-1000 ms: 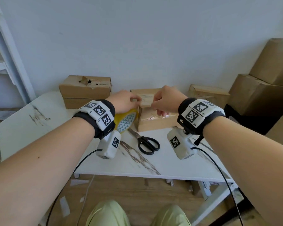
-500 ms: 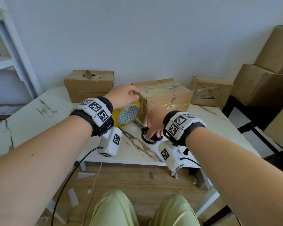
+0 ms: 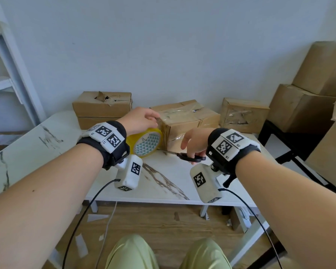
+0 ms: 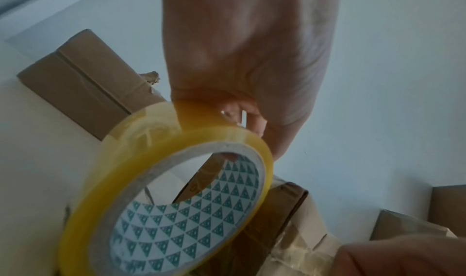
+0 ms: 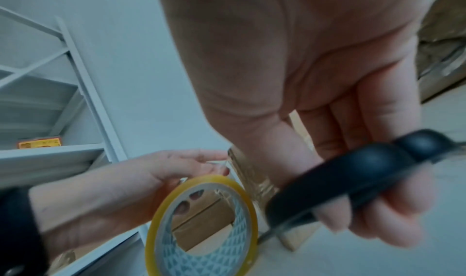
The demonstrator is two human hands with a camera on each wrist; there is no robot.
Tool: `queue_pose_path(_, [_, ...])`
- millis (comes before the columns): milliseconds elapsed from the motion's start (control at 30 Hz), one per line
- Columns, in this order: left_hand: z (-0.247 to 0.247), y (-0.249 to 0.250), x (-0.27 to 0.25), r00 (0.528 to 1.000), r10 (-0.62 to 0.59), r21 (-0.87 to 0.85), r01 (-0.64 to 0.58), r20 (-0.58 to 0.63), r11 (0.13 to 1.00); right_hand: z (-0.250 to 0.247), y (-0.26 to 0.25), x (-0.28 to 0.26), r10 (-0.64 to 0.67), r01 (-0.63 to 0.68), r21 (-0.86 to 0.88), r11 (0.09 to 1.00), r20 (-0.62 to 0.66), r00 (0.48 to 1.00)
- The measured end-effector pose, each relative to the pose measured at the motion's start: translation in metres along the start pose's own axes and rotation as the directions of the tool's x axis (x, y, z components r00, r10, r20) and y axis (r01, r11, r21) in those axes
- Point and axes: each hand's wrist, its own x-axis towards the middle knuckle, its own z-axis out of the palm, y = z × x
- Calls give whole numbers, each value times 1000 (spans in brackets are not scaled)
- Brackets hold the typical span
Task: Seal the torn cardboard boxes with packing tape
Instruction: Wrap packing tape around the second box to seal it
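A taped cardboard box (image 3: 184,121) stands mid-table. My left hand (image 3: 142,119) holds the yellow tape roll (image 3: 146,143) with fingers hooked through its core, right against the box's left corner; the roll (image 4: 176,210) fills the left wrist view. A strip of tape runs from the roll onto the box. My right hand (image 3: 194,141) grips black-handled scissors (image 3: 186,157), lifted just off the table in front of the box, blades pointing left toward the roll. In the right wrist view the scissors (image 5: 358,172) are blurred, with fingers curled round the handles.
A torn box (image 3: 103,108) sits at the back left, another taped box (image 3: 242,115) at the back right. Larger cartons (image 3: 306,105) are stacked beyond the table's right edge. A white shelf (image 3: 6,84) stands at left. Paper scraps litter the floor.
My right hand left the box top, dropped to the table, took the scissors and lifted them. The left hand stayed at the box's left corner with the roll.
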Motion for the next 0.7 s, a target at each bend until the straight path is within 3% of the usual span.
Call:
queue_pose_path(133, [0, 6, 1, 999, 3, 43, -5, 36, 999, -14, 11, -11, 46, -49, 49, 998, 63, 997])
queue_pose_path(433, [-3, 7, 3, 996, -31, 81, 24, 80, 996, -26, 28, -25, -39, 27, 214, 977, 49, 998])
queue_pose_path(700, [-5, 6, 1, 992, -49, 93, 38, 115, 995, -24, 23, -37, 18, -66, 383, 921, 127, 992])
